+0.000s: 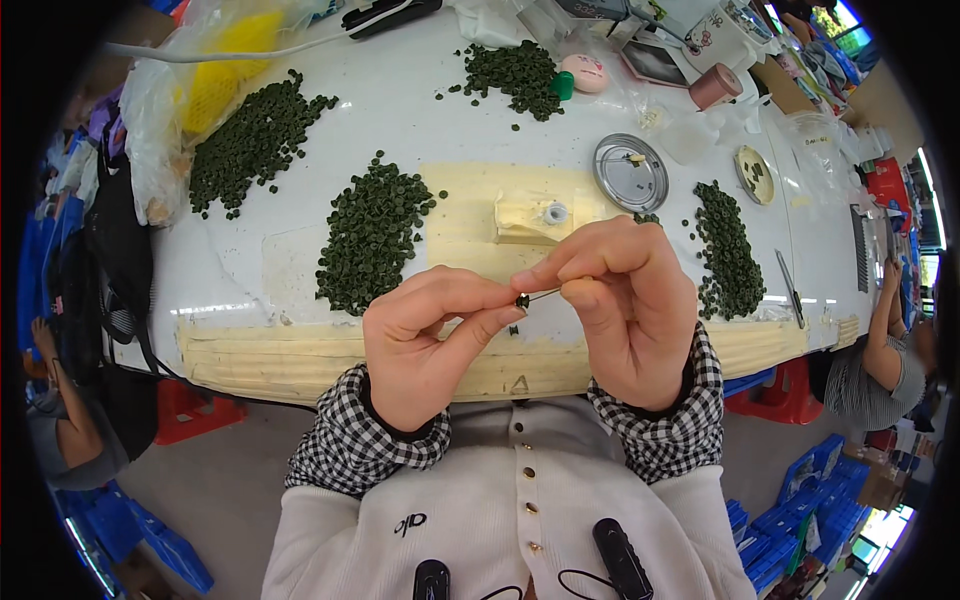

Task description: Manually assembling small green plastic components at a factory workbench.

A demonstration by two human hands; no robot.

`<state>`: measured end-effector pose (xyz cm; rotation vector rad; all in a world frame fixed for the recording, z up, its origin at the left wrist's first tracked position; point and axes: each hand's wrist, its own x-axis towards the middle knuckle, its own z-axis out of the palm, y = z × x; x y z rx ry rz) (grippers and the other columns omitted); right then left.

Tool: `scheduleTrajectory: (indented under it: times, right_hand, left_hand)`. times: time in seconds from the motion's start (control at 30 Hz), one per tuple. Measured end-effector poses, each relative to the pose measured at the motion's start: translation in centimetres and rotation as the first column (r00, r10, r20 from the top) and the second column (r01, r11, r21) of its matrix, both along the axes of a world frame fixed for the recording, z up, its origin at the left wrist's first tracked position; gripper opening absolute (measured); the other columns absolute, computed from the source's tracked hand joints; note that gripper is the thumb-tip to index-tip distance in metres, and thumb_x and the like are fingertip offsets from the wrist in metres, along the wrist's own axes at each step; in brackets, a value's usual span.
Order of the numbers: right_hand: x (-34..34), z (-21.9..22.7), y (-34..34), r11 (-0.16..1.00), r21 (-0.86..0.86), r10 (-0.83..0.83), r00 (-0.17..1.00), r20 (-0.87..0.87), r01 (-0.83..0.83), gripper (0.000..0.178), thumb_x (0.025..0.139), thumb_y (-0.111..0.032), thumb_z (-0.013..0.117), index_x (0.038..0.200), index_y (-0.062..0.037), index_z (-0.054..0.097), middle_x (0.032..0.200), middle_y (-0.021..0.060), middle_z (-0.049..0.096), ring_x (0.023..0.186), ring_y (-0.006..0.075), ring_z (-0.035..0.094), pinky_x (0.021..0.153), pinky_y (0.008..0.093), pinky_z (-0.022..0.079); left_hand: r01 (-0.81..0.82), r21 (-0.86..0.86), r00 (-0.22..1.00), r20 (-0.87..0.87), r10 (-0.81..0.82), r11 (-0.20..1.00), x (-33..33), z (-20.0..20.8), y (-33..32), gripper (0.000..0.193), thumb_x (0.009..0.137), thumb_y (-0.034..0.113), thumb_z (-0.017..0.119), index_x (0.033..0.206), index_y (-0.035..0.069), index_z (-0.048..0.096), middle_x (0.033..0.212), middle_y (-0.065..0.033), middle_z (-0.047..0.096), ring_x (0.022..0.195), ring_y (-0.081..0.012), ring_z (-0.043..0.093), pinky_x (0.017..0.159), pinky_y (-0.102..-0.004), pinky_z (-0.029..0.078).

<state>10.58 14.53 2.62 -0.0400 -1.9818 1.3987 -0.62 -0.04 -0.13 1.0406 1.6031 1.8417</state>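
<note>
My left hand (430,335) is closed in a pinch on a small dark green piece (522,301) over the table's near edge. Close against it, my right hand (635,310) pinches a thin metal rod (543,295), its tip at the piece; whether it is a needle or a tweezer leg I cannot tell. The right index fingertip meets the left fingertips. Another green piece (514,329) lies just below. Beyond the hands stands a cream, tape-wrapped block (520,217) with a whitish round fitting (554,212) on top.
Heaps of green pieces lie at the middle left (375,235), far left (255,140), back (512,78) and right (728,250). A round metal dish (631,173), a small cream dish (754,175) and tweezers (789,288) sit to the right. Co-workers (885,345) are at both sides.
</note>
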Motion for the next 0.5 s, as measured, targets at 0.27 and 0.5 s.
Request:
scheduleTrajectory:
  times: [0.27, 0.5]
  right_hand:
    - [0.0, 0.3, 0.2, 0.997, 0.082, 0.002, 1.000, 0.013, -0.003, 0.010, 0.090, -0.001, 0.063, 0.098, 0.0035, 0.058, 0.091, 0.0121, 0.064, 0.077, 0.0190, 0.065, 0.070, 0.0274, 0.055]
    - [0.3, 1.0, 0.4, 0.992, -0.021, -0.126, 0.992, 0.026, 0.127, 0.010, 0.095, -0.006, 0.057, 0.099, 0.0024, 0.052, 0.093, 0.0130, 0.061, 0.083, 0.0189, 0.063, 0.077, 0.0278, 0.051]
  left_hand:
    - [-0.004, -0.009, 1.000, 0.013, 0.004, 1.000, 0.0, 0.1, 0.1, 0.014, 0.079, -0.005, 0.073, 0.092, -0.002, 0.071, 0.089, -0.0108, 0.070, 0.080, -0.0157, 0.065, 0.069, -0.0259, 0.050]
    - [0.001, -0.009, 1.000, 0.020, -0.001, 1.000, 0.1, 0.2, -0.1, 0.016, 0.080, -0.007, 0.072, 0.096, -0.002, 0.071, 0.091, -0.0113, 0.070, 0.081, -0.0146, 0.065, 0.070, -0.0248, 0.050]
